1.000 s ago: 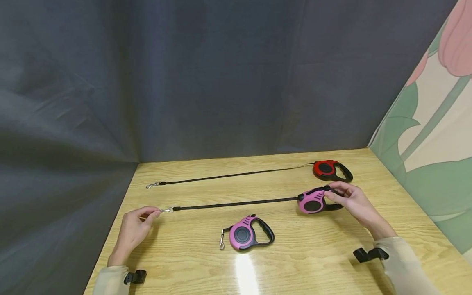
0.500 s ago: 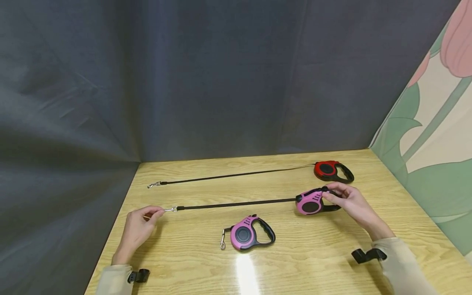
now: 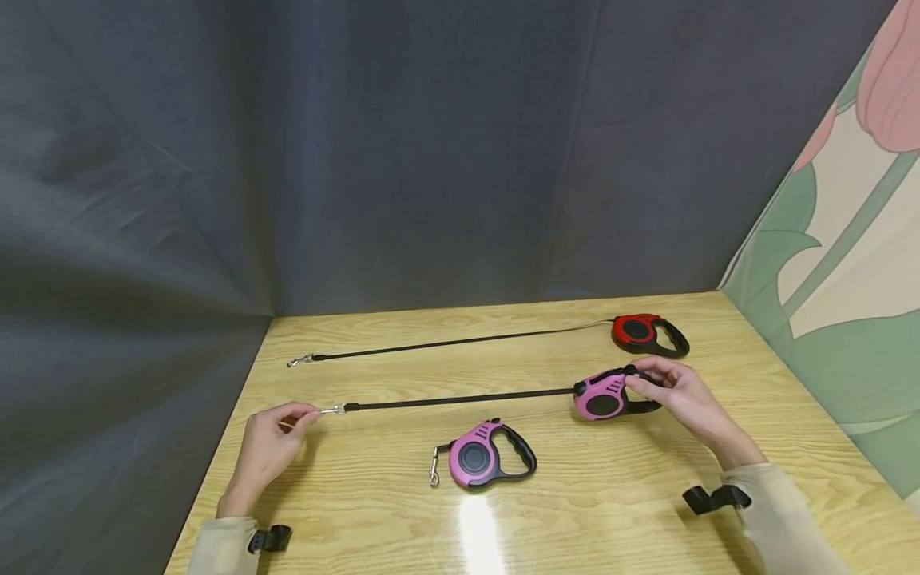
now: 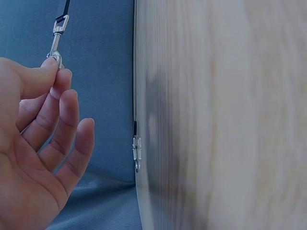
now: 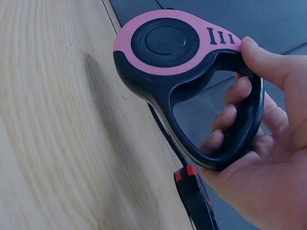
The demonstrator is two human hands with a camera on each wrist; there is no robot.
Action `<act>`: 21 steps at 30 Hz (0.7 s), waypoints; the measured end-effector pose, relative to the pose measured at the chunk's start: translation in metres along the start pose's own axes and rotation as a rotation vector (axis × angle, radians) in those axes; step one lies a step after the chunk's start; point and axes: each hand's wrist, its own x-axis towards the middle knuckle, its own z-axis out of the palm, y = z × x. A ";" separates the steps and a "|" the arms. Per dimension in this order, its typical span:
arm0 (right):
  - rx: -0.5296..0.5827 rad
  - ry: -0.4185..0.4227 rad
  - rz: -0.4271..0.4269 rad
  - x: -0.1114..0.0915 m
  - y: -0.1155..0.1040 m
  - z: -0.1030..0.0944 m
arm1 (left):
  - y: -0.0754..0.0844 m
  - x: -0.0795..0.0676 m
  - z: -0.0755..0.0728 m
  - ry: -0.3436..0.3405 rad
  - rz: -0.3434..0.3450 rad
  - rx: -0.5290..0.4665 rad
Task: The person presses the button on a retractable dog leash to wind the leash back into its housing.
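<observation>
My right hand (image 3: 683,398) grips the pink casing (image 3: 600,405) by its handle (image 5: 252,112), probably safest; left of it, left hand (image 3: 267,449) pinches slippery-looking clip (image 4: 56,41).

A: Counts?
B: Pink leashes (image 3: 600,399) (image 3: 473,458): two. Red leash (image 3: 636,329): one.
A: Three total. Clips (image 3: 332,410) (image 3: 434,463) (image 3: 305,358)?
B: Three, one per leash.
A: Long straps (image 3: 460,399) (image 3: 460,342)?
B: Two: one off a pink, one off the red.
A: Hands (image 3: 269,445) (image 3: 686,403)?
B: Two, one left, one right.
A: Sleeves (image 3: 224,547) (image 3: 787,515)?
B: Two. Wrist mounts (image 3: 269,539) (image 3: 715,500): two also.
A: Table (image 3: 575,511)?
B: One.
</observation>
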 end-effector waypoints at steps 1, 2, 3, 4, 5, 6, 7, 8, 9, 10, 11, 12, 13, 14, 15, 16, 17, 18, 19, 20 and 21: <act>0.001 -0.001 0.000 0.000 0.000 0.000 | 0.000 0.000 0.000 -0.001 -0.001 0.000; 0.003 -0.002 0.000 0.000 0.000 0.000 | 0.001 0.000 0.000 -0.001 -0.003 -0.001; 0.004 -0.002 0.000 0.000 -0.001 0.000 | 0.001 0.000 0.000 -0.002 -0.006 -0.001; 0.004 -0.002 0.000 0.000 -0.001 0.000 | 0.001 0.000 -0.001 -0.003 -0.009 -0.001; 0.004 -0.002 0.000 0.000 -0.002 0.000 | 0.002 0.000 -0.001 -0.004 -0.014 -0.001; 0.002 -0.002 -0.001 0.001 -0.002 0.000 | 0.003 0.000 -0.001 -0.006 -0.018 -0.002; 0.002 -0.001 -0.002 0.001 -0.002 0.000 | 0.003 0.000 -0.001 -0.009 -0.020 -0.003; 0.002 -0.001 -0.004 0.001 -0.003 0.001 | 0.004 0.000 -0.001 -0.011 -0.023 -0.004; 0.004 0.001 -0.006 0.001 -0.003 0.001 | 0.004 0.000 -0.001 -0.015 -0.026 -0.003; 0.006 0.000 -0.010 0.001 -0.003 0.001 | 0.005 0.000 -0.001 -0.019 -0.027 -0.004; 0.011 -0.001 -0.015 0.001 -0.003 0.002 | 0.006 0.001 -0.001 -0.022 -0.029 -0.004; 0.015 -0.002 -0.018 0.001 -0.004 0.002 | 0.006 0.001 -0.001 -0.025 -0.030 -0.004; 0.021 -0.002 -0.021 0.001 -0.004 0.002 | 0.006 0.001 0.000 -0.028 -0.029 -0.004; 0.024 -0.004 -0.025 0.001 -0.004 0.003 | 0.007 0.001 0.000 -0.029 -0.029 -0.003; 0.028 -0.005 -0.028 0.000 -0.004 0.003 | 0.007 0.001 0.000 -0.031 -0.028 -0.004; 0.029 -0.007 -0.031 0.000 -0.004 0.004 | 0.007 0.001 0.000 -0.033 -0.027 -0.004; 0.029 -0.006 -0.033 0.000 -0.004 0.004 | 0.007 0.001 0.000 -0.034 -0.026 -0.004; 0.026 -0.005 -0.034 0.000 -0.004 0.004 | 0.007 0.001 0.001 -0.036 -0.024 -0.004; 0.026 -0.005 -0.037 0.000 -0.004 0.004 | 0.007 0.001 0.001 -0.037 -0.023 -0.005; 0.024 -0.007 -0.040 0.000 -0.005 0.004 | 0.007 0.001 0.001 -0.039 -0.022 -0.005; 0.024 -0.004 -0.041 0.000 -0.005 0.005 | 0.007 0.001 0.002 -0.040 -0.020 -0.007</act>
